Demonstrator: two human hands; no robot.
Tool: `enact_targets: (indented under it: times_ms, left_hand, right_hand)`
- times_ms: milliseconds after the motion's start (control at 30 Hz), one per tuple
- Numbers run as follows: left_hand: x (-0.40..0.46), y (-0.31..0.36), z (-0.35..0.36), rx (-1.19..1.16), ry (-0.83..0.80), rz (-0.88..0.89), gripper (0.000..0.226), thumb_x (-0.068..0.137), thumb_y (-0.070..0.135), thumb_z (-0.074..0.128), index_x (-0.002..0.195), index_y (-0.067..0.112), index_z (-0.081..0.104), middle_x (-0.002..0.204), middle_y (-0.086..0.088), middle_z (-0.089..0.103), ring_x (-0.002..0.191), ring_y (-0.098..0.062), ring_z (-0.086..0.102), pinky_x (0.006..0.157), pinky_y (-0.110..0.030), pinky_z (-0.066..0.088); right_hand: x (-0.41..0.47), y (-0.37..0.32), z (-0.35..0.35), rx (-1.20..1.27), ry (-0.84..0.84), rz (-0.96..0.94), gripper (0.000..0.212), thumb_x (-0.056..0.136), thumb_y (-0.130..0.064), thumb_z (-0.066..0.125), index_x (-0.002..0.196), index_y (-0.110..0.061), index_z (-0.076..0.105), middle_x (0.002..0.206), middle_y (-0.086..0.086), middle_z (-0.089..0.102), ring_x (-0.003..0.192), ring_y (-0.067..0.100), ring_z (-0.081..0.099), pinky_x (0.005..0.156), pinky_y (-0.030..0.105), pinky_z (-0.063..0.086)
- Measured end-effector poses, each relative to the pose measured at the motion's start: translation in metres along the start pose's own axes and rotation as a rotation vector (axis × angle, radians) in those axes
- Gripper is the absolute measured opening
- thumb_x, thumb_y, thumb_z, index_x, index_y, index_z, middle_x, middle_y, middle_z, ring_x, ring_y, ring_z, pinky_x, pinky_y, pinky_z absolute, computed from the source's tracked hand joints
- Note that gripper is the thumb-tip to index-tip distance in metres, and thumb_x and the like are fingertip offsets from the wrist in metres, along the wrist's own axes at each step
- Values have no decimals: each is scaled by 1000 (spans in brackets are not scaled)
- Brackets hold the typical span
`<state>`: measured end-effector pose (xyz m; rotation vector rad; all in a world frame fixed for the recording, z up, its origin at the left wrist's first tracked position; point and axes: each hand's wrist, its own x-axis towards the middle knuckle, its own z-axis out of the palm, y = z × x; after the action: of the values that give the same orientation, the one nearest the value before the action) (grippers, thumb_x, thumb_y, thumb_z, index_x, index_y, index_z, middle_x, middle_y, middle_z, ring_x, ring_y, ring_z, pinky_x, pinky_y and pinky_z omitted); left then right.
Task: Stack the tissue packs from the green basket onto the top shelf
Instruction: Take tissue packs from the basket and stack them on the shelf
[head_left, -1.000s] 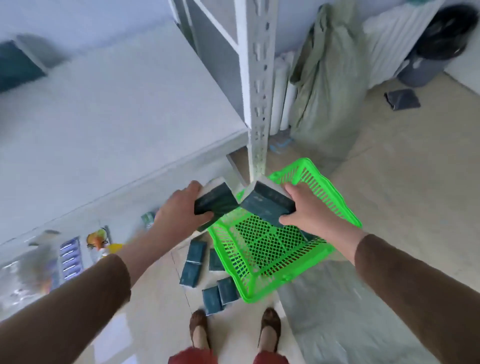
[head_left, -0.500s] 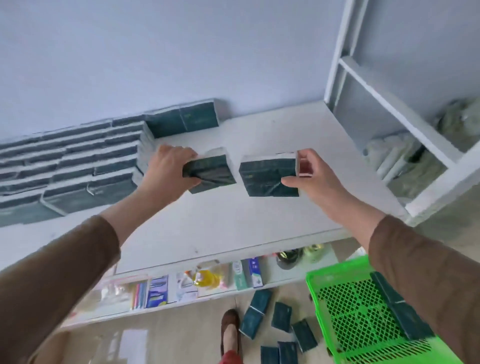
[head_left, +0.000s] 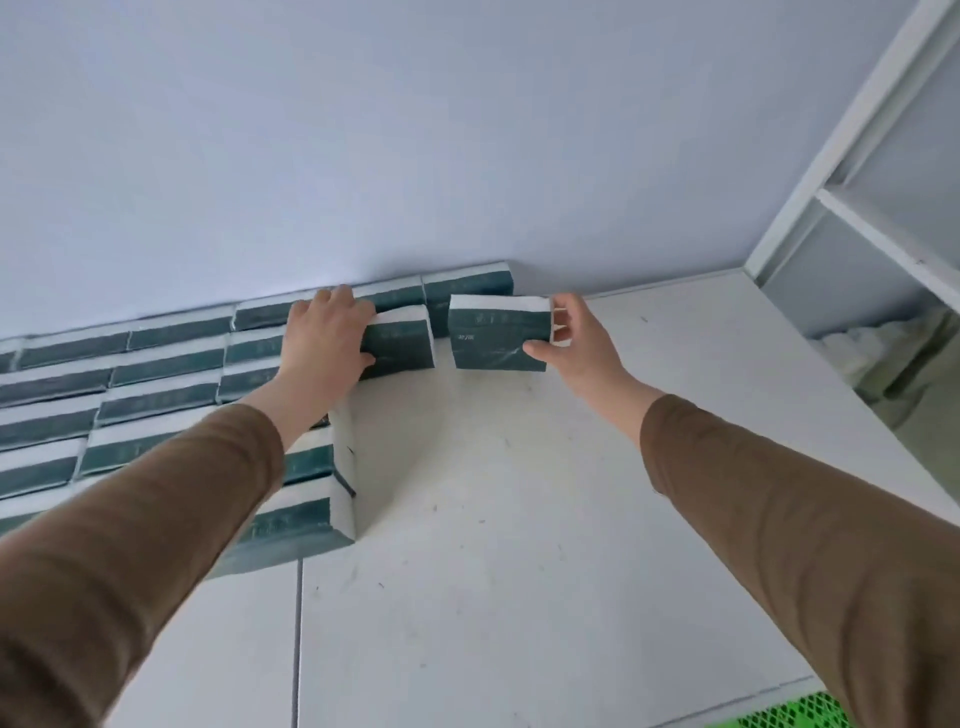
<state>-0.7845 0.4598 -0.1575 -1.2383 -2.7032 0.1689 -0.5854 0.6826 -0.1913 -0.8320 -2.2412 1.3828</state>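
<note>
My left hand (head_left: 324, 340) grips one tissue pack (head_left: 400, 343) against the stacked packs (head_left: 156, 395). At its 3 o'clock, my right hand (head_left: 576, 340) pinches a second pack (head_left: 496, 335) above the top shelf (head_left: 519, 519).

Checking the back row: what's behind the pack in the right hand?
Behind the pack in the right hand stands a back-row pack against the wall; its lower part is covered.

Two hands are in view, the left hand (head_left: 324, 343) and the right hand (head_left: 579, 345), and each grips one dark green tissue pack (head_left: 400, 343) (head_left: 496, 335), so two packs are held. One stacked block of packs (head_left: 156, 395) sits on one top shelf (head_left: 519, 519), its count unclear. One green basket (head_left: 795, 716) shows.
</note>
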Motion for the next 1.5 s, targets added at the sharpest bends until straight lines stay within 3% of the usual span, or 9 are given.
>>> enact_targets:
  times_ms: [200, 267, 400, 533, 633, 833, 1100, 1367, 1500]
  left_hand:
    - [12, -8, 16, 53, 62, -6, 58, 77, 41, 78, 117, 16, 44, 108, -3, 59, 104, -27, 51, 90, -40, 42]
    - [12, -8, 18, 59, 53, 0, 50, 78, 40, 77, 110, 17, 47, 105, -3, 57, 102, -27, 50, 88, -40, 42]
    - [9, -4, 15, 57, 29, -14, 48, 78, 40, 76, 109, 17, 48, 105, -4, 54, 101, -27, 49, 89, -40, 41]
    - [-5, 7, 5, 49, 31, -48, 55, 78, 48, 74, 114, 16, 49, 112, -6, 52, 105, -28, 47, 91, -41, 41]
    - [-31, 41, -7, -72, 86, -32, 55, 81, 44, 71, 123, 15, 49, 120, -7, 50, 111, -29, 46, 96, -43, 41]
    - [-120, 182, -36, -337, 91, 142, 52, 85, 43, 68, 127, 19, 49, 125, -2, 53, 118, -27, 46, 99, -42, 40]
    - [-274, 414, -57, -582, 161, 418, 38, 87, 37, 63, 121, 23, 53, 120, 6, 52, 111, -22, 47, 92, -35, 43]
    - [-332, 625, 31, -604, -149, 672, 38, 87, 36, 61, 120, 19, 56, 118, -1, 55, 111, -26, 52, 93, -43, 46]
    - [-316, 706, 111, -484, -356, 754, 48, 85, 28, 65, 130, 16, 53, 133, -5, 53, 121, -28, 49, 103, -42, 41]
  right_hand:
    - [37, 10, 38, -71, -20, 15, 47, 86, -20, 75, 126, -22, 50, 118, -2, 61, 96, 23, 62, 82, 34, 52]
    - [41, 12, 48, -69, 34, 26, 52, 85, -20, 76, 130, -22, 50, 119, 0, 56, 94, 19, 59, 81, 29, 50]
    - [40, 14, 57, 4, 116, 96, 64, 83, -19, 77, 137, -23, 45, 101, 0, 56, 83, 6, 55, 66, 15, 38]
    - [16, 16, 39, 87, 33, 168, 70, 86, -17, 74, 145, -23, 36, 119, 0, 56, 106, 17, 57, 65, 18, 43]
    - [-29, 17, 10, -14, 7, 97, 56, 90, -20, 69, 140, -21, 43, 126, -1, 53, 109, 15, 54, 71, 14, 41]
    - [-166, 35, -90, -214, -34, -71, 36, 92, -21, 63, 127, -25, 56, 126, -7, 56, 115, 12, 52, 96, 30, 45]
    - [-381, 135, -257, -319, 16, -116, 28, 93, -19, 62, 121, -22, 61, 116, -9, 58, 112, 9, 50, 94, 22, 39]
    - [-490, 340, -348, -371, 0, 267, 26, 95, -23, 63, 121, -22, 60, 118, -7, 60, 113, 12, 55, 99, 34, 45]
    - [-492, 441, -357, -440, -59, 506, 38, 92, -23, 66, 128, -18, 56, 124, 2, 57, 118, 22, 54, 99, 34, 43]
